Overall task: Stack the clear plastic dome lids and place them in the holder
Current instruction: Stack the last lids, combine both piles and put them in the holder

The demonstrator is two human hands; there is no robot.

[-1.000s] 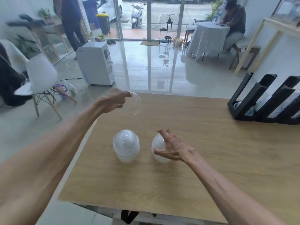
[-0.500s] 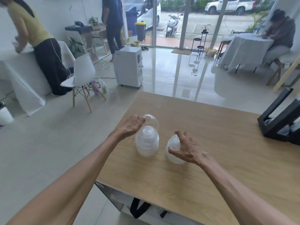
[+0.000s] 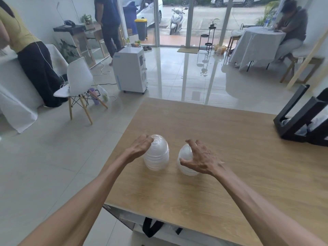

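Left hand (image 3: 142, 147), which carried one loose lid a second ago, now rests its fingertips atop the left stack (image 3: 156, 153); right hand (image 3: 198, 159) cups the right stack (image 3: 186, 161) beside it; holder (image 3: 301, 119) well apart, unfilled by these.

Worktop (image 3: 239, 157) is light wood with a fine grain pattern. Both lid stacks (image 3: 156, 155) (image 3: 186, 162) are see-through plastic with a ribbed look. The holder (image 3: 301, 119) at the right edge is plain black. Floor (image 3: 53, 166) is glossy pale grey tile.
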